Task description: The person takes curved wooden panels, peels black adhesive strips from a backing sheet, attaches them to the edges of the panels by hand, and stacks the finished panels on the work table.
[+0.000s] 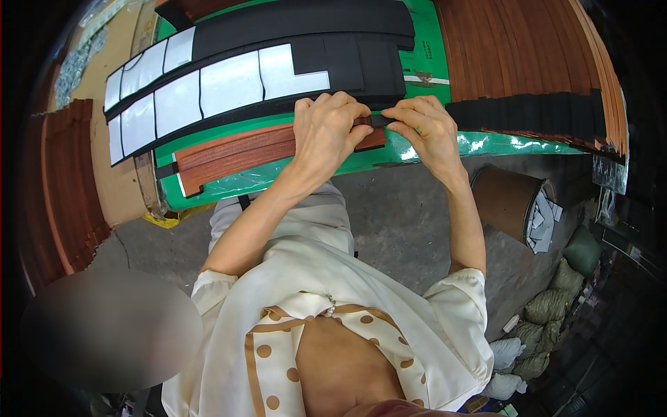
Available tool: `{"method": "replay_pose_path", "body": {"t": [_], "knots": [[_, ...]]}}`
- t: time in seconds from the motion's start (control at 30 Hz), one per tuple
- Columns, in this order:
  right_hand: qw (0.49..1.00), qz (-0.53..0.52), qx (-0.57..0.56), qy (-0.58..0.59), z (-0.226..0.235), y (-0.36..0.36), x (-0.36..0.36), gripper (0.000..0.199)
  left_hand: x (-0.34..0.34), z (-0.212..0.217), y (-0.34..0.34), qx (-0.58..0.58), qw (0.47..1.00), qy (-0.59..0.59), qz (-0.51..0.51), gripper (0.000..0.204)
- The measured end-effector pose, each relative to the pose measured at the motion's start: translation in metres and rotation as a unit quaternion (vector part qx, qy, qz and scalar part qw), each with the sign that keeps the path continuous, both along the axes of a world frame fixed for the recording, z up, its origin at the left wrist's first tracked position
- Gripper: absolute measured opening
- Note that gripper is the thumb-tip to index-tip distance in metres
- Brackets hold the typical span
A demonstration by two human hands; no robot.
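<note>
A reddish-brown wood-look plank (236,161) lies on a green surface in front of me, with a small black tab (167,170) at its left end. My left hand (325,128) is closed over the plank's right part, thumb and fingers pinching near its end. At that end a short black strip (379,121) spans the gap between my hands. The fingertips of my right hand (425,128) pinch its right end. Just beyond lie black sheets (299,28) cut into strips, partly covered with white backing pieces (229,87).
On the right, brown planks (521,48) with black ends are stacked; more brown planks (69,181) stand at the left beside cardboard (118,187). Below the table's right side is a brown drum (507,201) with white scraps. Sacks (545,306) lie on the floor at the right.
</note>
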State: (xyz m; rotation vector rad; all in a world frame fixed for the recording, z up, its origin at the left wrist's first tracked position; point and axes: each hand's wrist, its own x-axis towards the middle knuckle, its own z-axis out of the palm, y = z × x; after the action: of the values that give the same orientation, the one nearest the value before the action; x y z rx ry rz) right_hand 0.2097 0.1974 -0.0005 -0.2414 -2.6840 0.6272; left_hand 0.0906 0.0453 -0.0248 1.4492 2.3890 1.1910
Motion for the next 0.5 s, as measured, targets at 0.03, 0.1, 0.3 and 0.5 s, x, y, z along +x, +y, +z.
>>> {"method": "replay_pose_path", "body": {"t": [0.03, 0.1, 0.3, 0.5], "knots": [[1.000, -0.001, 0.001, -0.001, 0.0003, -0.0004, -0.0002, 0.022, -0.0001, 0.0002, 0.0000, 0.000, 1.000, 0.000, 0.000, 0.023], [1.000, -0.002, 0.000, -0.001, -0.0001, -0.0003, -0.0005, 0.022, -0.0003, 0.0005, -0.0002, -0.004, 1.000, -0.005, 0.001, 0.022], [1.000, 0.000, 0.000, 0.007, -0.0023, 0.0007, -0.0003, 0.021, -0.0004, 0.0008, 0.0001, 0.009, 1.000, -0.001, -0.005, 0.023], [1.000, -0.003, -0.011, 0.007, -0.0025, 0.0003, 0.0008, 0.022, -0.0001, -0.0023, 0.0006, 0.038, 0.999, 0.022, -0.011, 0.024]]}}
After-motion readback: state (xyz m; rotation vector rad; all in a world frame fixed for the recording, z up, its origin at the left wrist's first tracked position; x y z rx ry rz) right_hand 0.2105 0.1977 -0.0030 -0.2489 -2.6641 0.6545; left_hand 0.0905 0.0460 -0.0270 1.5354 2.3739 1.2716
